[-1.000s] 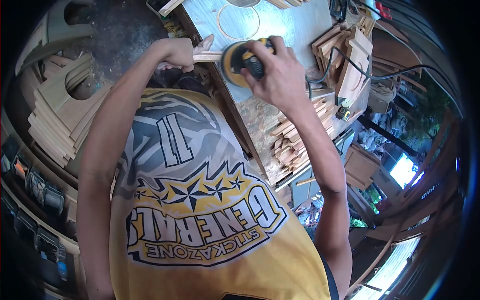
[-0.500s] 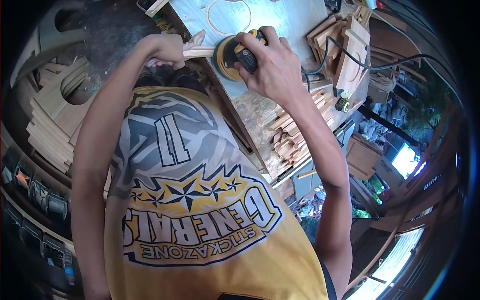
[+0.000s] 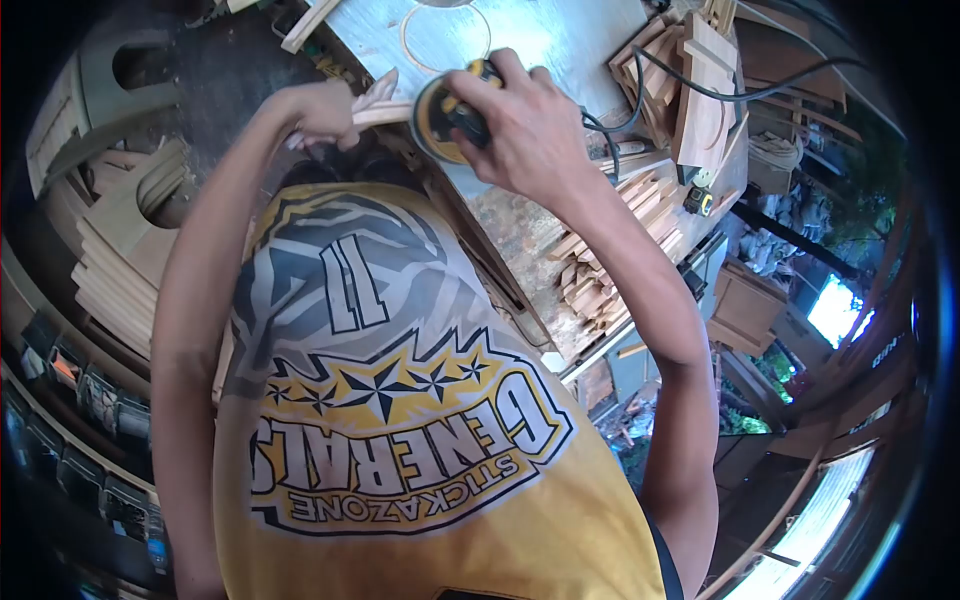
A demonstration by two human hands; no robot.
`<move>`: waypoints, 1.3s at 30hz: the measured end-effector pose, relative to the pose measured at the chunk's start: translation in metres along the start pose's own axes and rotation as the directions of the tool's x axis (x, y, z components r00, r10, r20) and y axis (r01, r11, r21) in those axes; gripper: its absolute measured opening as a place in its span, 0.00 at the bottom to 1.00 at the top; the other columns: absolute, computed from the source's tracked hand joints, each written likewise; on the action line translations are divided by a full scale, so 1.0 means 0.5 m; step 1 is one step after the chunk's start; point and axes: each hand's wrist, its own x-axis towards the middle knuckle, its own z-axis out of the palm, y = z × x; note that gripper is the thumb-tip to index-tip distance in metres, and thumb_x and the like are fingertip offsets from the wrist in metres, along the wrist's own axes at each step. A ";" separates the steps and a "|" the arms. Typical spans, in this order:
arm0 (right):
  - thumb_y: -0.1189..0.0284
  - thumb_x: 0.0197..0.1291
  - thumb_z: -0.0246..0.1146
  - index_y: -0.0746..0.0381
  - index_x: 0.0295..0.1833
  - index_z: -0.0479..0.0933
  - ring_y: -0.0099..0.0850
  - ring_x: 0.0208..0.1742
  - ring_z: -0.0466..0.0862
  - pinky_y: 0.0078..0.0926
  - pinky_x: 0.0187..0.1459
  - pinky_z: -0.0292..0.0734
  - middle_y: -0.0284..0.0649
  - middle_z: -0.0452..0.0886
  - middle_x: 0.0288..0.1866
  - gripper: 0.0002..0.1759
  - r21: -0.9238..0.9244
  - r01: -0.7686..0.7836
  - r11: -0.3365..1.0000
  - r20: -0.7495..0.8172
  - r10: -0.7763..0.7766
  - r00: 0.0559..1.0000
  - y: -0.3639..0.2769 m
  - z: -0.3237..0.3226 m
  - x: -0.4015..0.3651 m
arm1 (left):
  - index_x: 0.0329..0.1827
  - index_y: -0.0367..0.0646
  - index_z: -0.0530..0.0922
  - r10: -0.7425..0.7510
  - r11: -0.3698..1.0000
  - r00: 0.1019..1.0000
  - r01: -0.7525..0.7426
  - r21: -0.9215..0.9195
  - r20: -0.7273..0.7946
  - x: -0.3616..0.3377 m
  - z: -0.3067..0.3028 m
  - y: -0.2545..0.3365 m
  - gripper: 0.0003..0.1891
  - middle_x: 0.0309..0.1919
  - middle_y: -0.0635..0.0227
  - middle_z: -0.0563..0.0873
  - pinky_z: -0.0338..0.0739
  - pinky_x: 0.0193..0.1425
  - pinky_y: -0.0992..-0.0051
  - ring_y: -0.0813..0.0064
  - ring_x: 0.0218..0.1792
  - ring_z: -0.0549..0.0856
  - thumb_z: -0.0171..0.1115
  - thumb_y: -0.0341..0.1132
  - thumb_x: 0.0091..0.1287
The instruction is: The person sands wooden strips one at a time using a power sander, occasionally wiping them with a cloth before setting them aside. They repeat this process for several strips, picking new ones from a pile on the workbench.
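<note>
A narrow strip of pale wood [image 3: 385, 113] juts out from my left hand [image 3: 322, 112], whose fingers are closed on it. Its far end meets the round pad of a yellow and black power sander [image 3: 428, 122]. My right hand [image 3: 535, 125] grips the sander's body from above, fingers wrapped over the top. The sander is over the near edge of a pale blue-grey board [image 3: 550, 30] on the workbench, and its pad looks tilted. Where the strip's end touches the pad is partly hidden.
A black cord [image 3: 740, 97] runs right from the sander. Stacked wooden pieces [image 3: 705, 90] and a pile of short offcuts [image 3: 600, 285] lie on the bench, near a tape measure [image 3: 698, 201]. Cut panels [image 3: 125, 245] are stacked at left.
The view has shifted slightly. The sander has moved a little left and looks more tilted, still against the strip. Both hands keep their hold.
</note>
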 end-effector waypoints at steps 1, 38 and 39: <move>0.62 0.55 0.77 0.44 0.55 0.77 0.53 0.43 0.86 0.45 0.32 0.88 0.47 0.77 0.51 0.23 0.006 -0.005 1.000 -0.022 0.006 1.000 0.016 -0.001 -0.011 | 0.21 0.30 0.80 0.018 1.000 0.999 -0.018 -0.010 -0.032 -0.012 0.002 -0.011 0.11 0.14 0.61 0.81 0.73 0.16 0.66 0.70 0.13 0.79 0.71 0.31 0.49; 0.55 0.74 0.64 0.62 0.51 0.81 0.35 0.23 0.76 0.36 0.30 0.74 0.36 0.77 0.24 0.19 0.662 -0.118 0.740 -0.043 0.195 0.980 0.119 -0.027 -0.098 | 0.60 0.35 0.78 0.124 0.992 0.395 -0.069 0.105 -0.910 -0.573 -0.059 -0.077 0.23 0.46 0.59 0.86 0.79 0.54 0.66 0.66 0.45 0.84 0.60 0.50 0.80; 0.56 0.77 0.61 0.62 0.49 0.81 0.30 0.24 0.76 0.33 0.30 0.75 0.34 0.77 0.24 0.18 0.791 -0.241 0.563 0.062 0.317 0.946 0.100 0.015 -0.109 | 0.60 0.35 0.76 0.123 0.985 0.195 -0.144 0.095 -0.973 -0.539 -0.049 -0.123 0.24 0.46 0.60 0.87 0.80 0.54 0.64 0.63 0.46 0.85 0.57 0.51 0.81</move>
